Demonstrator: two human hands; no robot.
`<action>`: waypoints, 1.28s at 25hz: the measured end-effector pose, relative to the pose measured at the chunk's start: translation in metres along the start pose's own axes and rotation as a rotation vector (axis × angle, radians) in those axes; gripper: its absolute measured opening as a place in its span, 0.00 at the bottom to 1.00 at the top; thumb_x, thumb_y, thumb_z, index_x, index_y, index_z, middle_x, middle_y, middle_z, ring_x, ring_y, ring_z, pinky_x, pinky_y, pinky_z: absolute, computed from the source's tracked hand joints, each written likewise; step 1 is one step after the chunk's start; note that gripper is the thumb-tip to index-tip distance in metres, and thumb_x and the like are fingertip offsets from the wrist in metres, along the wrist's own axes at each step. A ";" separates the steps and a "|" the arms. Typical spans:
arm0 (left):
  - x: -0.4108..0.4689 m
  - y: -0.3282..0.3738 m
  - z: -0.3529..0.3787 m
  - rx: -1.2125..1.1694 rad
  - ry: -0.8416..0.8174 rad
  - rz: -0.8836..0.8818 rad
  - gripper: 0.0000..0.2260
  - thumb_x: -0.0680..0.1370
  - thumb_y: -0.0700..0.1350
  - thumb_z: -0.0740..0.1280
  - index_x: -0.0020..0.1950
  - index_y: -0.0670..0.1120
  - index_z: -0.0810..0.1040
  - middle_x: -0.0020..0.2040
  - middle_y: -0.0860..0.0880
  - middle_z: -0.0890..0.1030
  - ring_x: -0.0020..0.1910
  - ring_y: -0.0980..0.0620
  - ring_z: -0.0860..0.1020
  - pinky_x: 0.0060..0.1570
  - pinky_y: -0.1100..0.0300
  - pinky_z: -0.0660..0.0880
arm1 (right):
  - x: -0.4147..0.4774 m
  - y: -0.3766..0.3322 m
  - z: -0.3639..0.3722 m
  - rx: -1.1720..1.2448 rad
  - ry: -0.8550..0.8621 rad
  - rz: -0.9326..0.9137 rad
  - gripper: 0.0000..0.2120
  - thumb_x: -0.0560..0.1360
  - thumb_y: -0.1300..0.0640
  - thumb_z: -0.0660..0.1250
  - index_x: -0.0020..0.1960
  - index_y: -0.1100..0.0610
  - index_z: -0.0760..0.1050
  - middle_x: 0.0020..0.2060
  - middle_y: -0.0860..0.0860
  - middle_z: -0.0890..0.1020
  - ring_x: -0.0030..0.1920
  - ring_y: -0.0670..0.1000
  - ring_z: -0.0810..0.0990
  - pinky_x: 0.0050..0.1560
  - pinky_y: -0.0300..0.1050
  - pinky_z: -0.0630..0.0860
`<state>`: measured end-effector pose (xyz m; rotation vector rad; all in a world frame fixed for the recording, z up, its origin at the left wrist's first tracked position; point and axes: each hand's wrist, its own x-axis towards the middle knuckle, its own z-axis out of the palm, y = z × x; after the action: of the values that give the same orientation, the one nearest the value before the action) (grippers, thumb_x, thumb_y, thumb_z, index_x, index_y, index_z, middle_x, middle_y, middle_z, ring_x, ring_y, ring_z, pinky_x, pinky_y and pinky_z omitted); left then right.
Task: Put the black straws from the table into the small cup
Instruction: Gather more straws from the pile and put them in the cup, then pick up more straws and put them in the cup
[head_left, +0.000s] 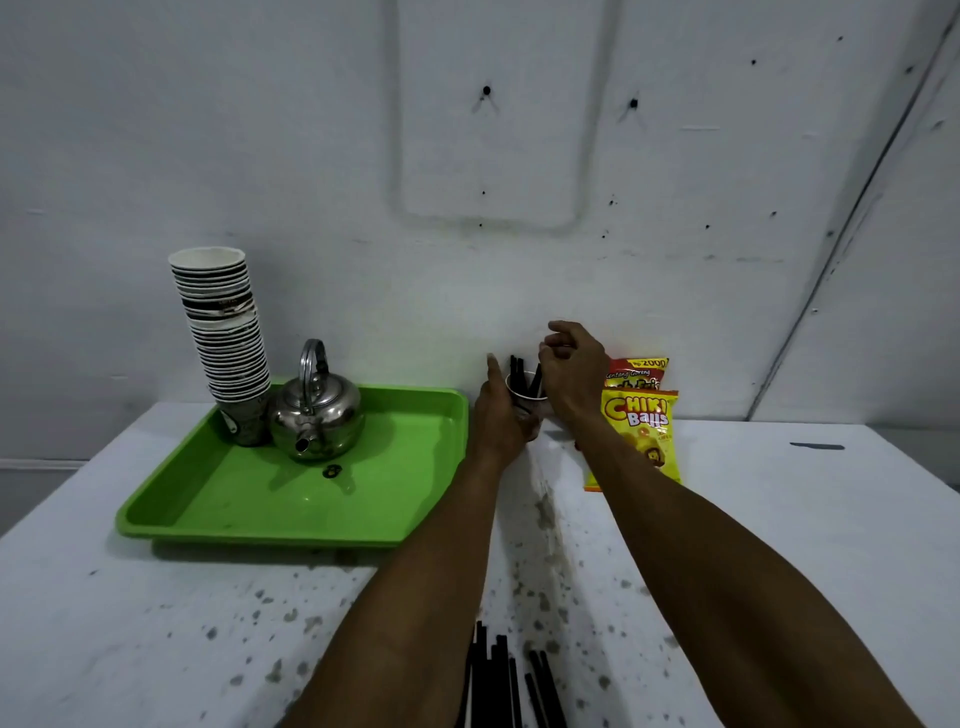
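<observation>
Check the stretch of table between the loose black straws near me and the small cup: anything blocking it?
Nothing visible does. Between the loose black straws and small cup lies bare stained table; only the forearms cross it.

left hand (501, 415) grips small cup (525, 397); right hand (569, 371) above its black straws (519, 376).

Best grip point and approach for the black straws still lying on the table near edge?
Likely pinch the far ends of the loose straws from above. They lie flat on the table, roughly parallel, pointing away from the person, and their near ends run out of view. Nothing sits beside those tips. The left hand steadies the small cup; the right hand looks freer.
</observation>
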<state>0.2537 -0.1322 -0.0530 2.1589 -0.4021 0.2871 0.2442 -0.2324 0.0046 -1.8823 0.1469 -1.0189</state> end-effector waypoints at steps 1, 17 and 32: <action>-0.004 0.002 -0.003 0.044 -0.011 0.011 0.44 0.77 0.42 0.71 0.80 0.39 0.42 0.74 0.38 0.68 0.70 0.40 0.71 0.64 0.57 0.73 | -0.004 -0.003 -0.003 0.001 0.010 0.001 0.14 0.72 0.69 0.67 0.57 0.63 0.80 0.46 0.59 0.85 0.46 0.54 0.83 0.48 0.39 0.78; -0.143 0.009 -0.052 0.682 -0.375 0.277 0.21 0.83 0.49 0.57 0.74 0.40 0.65 0.78 0.39 0.62 0.74 0.40 0.67 0.71 0.47 0.65 | -0.150 -0.013 -0.078 -0.583 -0.450 0.015 0.12 0.73 0.62 0.66 0.55 0.60 0.81 0.54 0.56 0.83 0.58 0.57 0.80 0.58 0.48 0.75; -0.286 -0.014 -0.098 0.444 -0.268 0.142 0.22 0.85 0.44 0.53 0.77 0.38 0.61 0.79 0.40 0.62 0.78 0.45 0.61 0.77 0.54 0.57 | -0.258 -0.068 -0.132 -0.836 -0.551 0.260 0.14 0.73 0.55 0.66 0.56 0.60 0.75 0.56 0.58 0.80 0.57 0.59 0.80 0.51 0.47 0.76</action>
<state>-0.0098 0.0071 -0.1068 2.6208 -0.6997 0.1764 -0.0348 -0.1599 -0.0675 -2.7296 0.5352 -0.2156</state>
